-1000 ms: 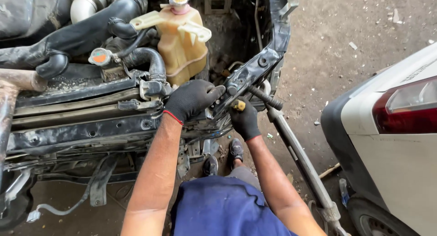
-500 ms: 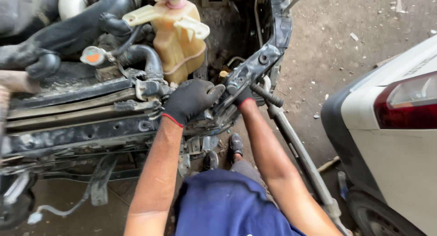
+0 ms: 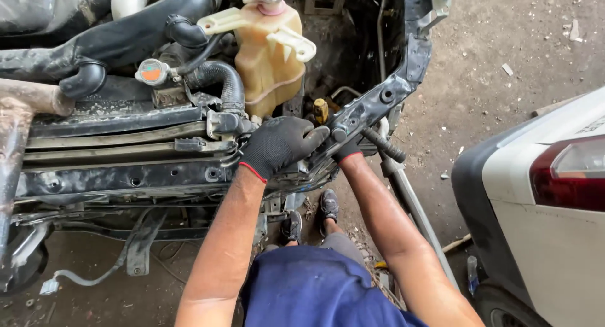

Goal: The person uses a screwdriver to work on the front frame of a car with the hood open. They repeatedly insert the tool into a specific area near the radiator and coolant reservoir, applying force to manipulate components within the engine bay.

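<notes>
**Gloved hands at the stripped front of a car**

While the scene is viewed from above the person's head, an open engine bay with the bumper removed is seen. A black radiator support crossmember [image 3: 126, 175] runs from left to right across the near edge of the bay. The left hand [image 3: 280, 144], covered by a black work glove with a red cuff, is laid over the right end of this crossmember, with the fingers spread and curled onto the metal; nothing loose is seen in its grasp. The right hand [image 3: 345, 151], also gloved in black, is mostly hidden beneath a dark angled bracket [image 3: 384, 97] that rises to the far right. Whether it is closed around anything cannot be told, since only the cuff and wrist are shown. A black ribbed tool handle [image 3: 383, 144] juts out just right of that wrist, and a small yellow-capped part [image 3: 321, 109] stands just beyond the left fingertips.

A cream coolant reservoir [image 3: 271, 56] with a pink cap is set farther back, near the middle. A round radiator cap [image 3: 151, 71] with an orange centre lies to its left, among thick black hoses [image 3: 113, 40]. Blue shorts [image 3: 309, 289] and dark shoes [image 3: 328, 204] are seen below on the dirt ground [image 3: 504, 43]. The rear corner of a white car [image 3: 548, 239], with a red tail light, is seen at the right.
</notes>
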